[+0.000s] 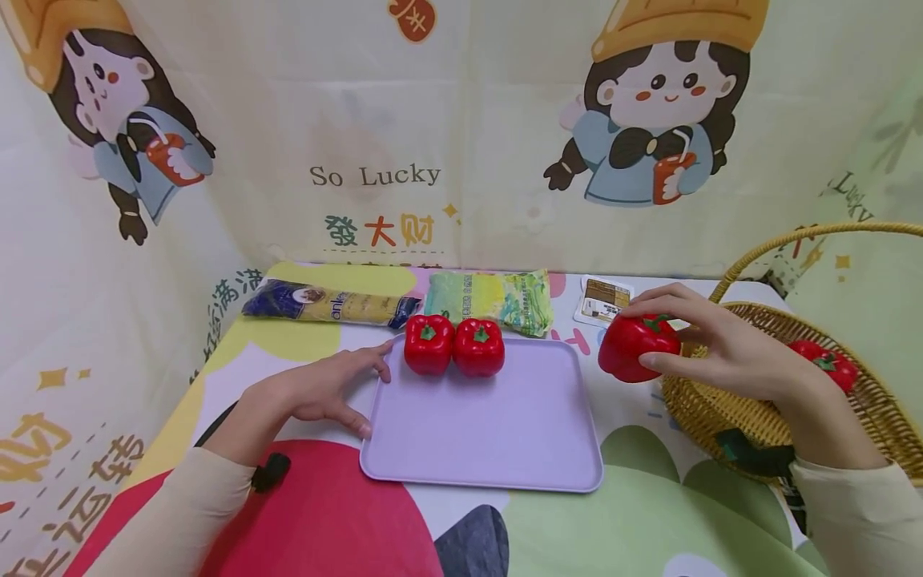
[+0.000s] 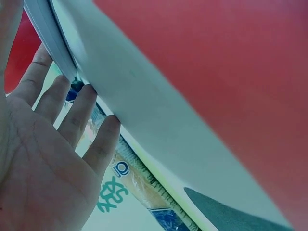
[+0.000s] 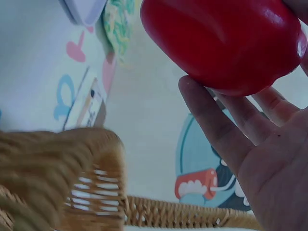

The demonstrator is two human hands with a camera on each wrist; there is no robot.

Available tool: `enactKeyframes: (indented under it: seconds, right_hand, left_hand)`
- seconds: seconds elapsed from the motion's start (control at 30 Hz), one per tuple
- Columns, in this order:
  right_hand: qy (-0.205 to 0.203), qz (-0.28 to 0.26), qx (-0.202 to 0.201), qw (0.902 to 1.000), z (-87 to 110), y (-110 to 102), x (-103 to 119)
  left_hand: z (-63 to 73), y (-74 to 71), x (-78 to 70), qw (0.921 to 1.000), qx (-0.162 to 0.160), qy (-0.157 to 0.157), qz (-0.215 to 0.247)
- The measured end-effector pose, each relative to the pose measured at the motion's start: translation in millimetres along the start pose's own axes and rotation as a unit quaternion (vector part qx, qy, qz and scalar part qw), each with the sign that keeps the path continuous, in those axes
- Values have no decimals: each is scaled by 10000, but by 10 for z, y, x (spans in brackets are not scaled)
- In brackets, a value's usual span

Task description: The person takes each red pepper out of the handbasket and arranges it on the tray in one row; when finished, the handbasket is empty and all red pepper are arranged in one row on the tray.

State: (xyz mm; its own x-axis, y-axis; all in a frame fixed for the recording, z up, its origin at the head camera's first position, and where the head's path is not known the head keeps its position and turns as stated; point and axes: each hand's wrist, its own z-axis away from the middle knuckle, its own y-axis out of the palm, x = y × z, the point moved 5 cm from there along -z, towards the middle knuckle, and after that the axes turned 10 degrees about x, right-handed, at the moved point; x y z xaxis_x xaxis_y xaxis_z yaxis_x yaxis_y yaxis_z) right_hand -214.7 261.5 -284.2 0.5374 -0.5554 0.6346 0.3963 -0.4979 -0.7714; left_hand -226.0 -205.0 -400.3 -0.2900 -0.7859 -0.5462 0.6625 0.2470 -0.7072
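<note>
My right hand (image 1: 710,340) grips a red bell pepper (image 1: 634,349) between thumb and fingers, beside the near-left rim of the wicker basket (image 1: 728,417). In the right wrist view the same pepper (image 3: 221,43) fills the top, fingertips against its side. Two more red bell peppers, a left one (image 1: 429,346) and a right one (image 1: 479,348), stand side by side at the back of the lilac tray (image 1: 483,437). My left hand (image 1: 317,389) rests at the tray's left edge, fingers spread and mostly straight, thumb lower along the same rim.
Behind the tray lie a blue-and-yellow packet (image 1: 332,303), a green-yellow bag (image 1: 490,298) and a small brown-and-white packet (image 1: 604,300). Red peppers (image 1: 829,365) sit inside the basket, whose tall handle (image 1: 815,232) arches over it. A printed cloth (image 1: 461,120) hangs behind the table.
</note>
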Motion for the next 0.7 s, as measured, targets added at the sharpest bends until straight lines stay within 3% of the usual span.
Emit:
enactKeyframes:
  seconds: [0.7]
  right_hand:
    - [-219, 24, 261, 9994, -431, 211, -41]
  left_hand:
    - [-36, -9, 19, 10000, 49, -24, -34]
